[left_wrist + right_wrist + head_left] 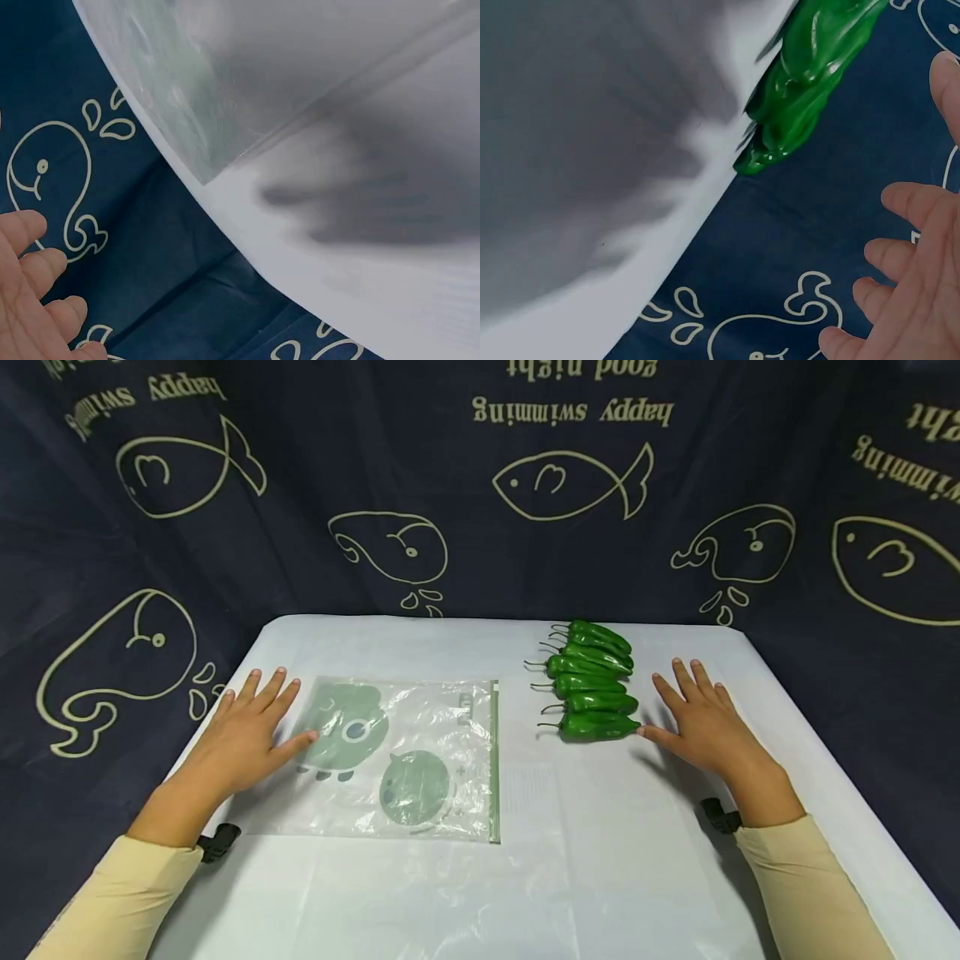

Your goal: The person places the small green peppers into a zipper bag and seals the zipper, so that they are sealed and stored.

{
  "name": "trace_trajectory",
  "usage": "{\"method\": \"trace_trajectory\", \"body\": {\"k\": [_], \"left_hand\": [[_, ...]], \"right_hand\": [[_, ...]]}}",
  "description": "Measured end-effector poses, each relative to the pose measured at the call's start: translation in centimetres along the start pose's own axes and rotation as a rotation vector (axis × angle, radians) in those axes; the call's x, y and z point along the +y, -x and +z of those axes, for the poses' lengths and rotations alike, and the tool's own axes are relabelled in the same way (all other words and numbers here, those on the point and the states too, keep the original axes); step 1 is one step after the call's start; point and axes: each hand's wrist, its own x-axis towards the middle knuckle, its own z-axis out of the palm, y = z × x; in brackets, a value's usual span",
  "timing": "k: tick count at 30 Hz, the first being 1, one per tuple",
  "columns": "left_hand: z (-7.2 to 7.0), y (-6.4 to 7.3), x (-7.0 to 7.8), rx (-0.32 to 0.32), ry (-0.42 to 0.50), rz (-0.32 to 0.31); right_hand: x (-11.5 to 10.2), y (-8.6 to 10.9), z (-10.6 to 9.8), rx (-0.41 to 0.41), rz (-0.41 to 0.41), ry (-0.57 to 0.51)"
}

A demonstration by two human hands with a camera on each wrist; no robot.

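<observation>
A clear zip bag (pixel 442 727) with green cartoon prints lies flat on the white table, its green zip edge (pixel 494 760) toward the right. My left hand (pixel 243 739) is spread over the bag's left side, fingers straight and holding nothing. To the right of the bag, several green peppers (pixel 596 683) lie in a column, stems pointing left. Beside them is my right hand (pixel 701 727), fingers spread and holding nothing, its thumb near the tip of the closest pepper (pixel 597 726). In the right wrist view the peppers (pixel 810 75) appear at the table's edge.
The white table (pixel 450 902) has a back edge close behind the peppers. Dark blue cloth (pixel 465 568) with fish and whale drawings hangs behind and at both sides. Black straps (pixel 219 842) sit at the wrists.
</observation>
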Motion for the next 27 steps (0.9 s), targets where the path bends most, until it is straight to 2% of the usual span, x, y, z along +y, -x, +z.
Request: {"method": "trace_trajectory", "body": {"k": [9, 14, 18, 27], "left_hand": [[0.2, -0.9, 1.1, -0.029, 0.065, 0.067], [0.9, -1.6, 1.0, -0.058, 0.104, 0.085], [1.4, -2.1, 0.8, -0.087, 0.137, 0.089], [1.5, -3.3, 2.1, -0.105, 0.137, 0.121]], "right_hand": [[-1.2, -0.7, 0.2, -0.018, -0.047, 0.028], [-2.2, -0.9, 0.5, -0.048, -0.066, 0.023], [-2.9, -1.1, 0.4, -0.039, -0.088, 0.024], [-4.2, -1.4, 0.3, -0.033, -0.137, 0.022]]}}
